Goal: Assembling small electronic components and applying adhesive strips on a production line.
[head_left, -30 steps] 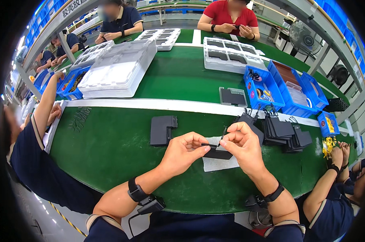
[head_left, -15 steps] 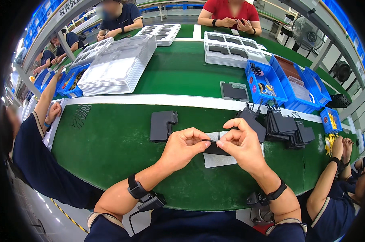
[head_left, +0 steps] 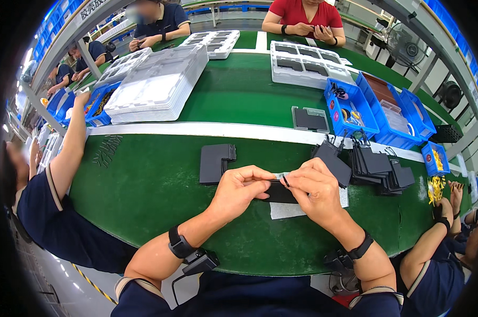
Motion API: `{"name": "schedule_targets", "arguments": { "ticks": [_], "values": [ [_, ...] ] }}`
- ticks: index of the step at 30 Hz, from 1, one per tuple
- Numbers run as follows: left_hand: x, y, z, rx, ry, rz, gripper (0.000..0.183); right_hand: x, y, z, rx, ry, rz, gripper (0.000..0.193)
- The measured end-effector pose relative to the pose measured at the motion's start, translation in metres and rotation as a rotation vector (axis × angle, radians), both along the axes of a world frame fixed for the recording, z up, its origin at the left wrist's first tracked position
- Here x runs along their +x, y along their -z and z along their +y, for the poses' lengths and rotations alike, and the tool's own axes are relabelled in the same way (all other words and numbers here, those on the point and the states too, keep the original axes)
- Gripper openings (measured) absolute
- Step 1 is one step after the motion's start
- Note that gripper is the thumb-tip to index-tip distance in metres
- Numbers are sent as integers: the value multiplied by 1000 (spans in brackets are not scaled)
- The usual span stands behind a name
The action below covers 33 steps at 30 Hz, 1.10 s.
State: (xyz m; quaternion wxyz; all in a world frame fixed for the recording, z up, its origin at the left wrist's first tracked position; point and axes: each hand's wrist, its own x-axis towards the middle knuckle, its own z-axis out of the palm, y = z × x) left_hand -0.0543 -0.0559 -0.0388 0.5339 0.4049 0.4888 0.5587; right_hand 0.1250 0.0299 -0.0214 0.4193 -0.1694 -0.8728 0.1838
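Low over the green table, my left hand is closed, thumb and forefinger pinched at the left end of a flat black piece. My right hand is closed too; its fingertips pinch a thin black strip above that piece's upper edge. Whether the strip is joined to the piece is hidden by the fingers. Beneath lies a whitish cloth or paper. Just beyond my left hand sits a stack of black L-shaped flat parts. Past my right hand are piled black flat parts with wires.
Stacked clear trays stand far left, with filled trays far right. Blue bins line the right side, near yellow pieces. Small dark strips lie left. Co-workers' arms reach in at both sides.
My right hand has turned and now holds the thin strip upright; before, it lay level between both hands. More of the flat black piece shows. The left co-worker's arm has moved.
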Motion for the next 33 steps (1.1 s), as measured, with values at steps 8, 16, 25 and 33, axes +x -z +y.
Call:
{"name": "schedule_targets", "arguments": {
  "ticks": [8,16,25,33],
  "values": [
    [2,-3,1,-62,47,57,27,3,-12,2,-151,-76,-9,11],
    [2,-8,-2,-76,71,117,22,8,-15,-4,-560,19,-187,11],
    [8,3,-2,36,13,226,25,-2,-4,-5,42,11,-66,7],
    [7,-4,-3,-16,6,210,19,-2,-3,-9,-266,-30,-10,9]
  ]
}}
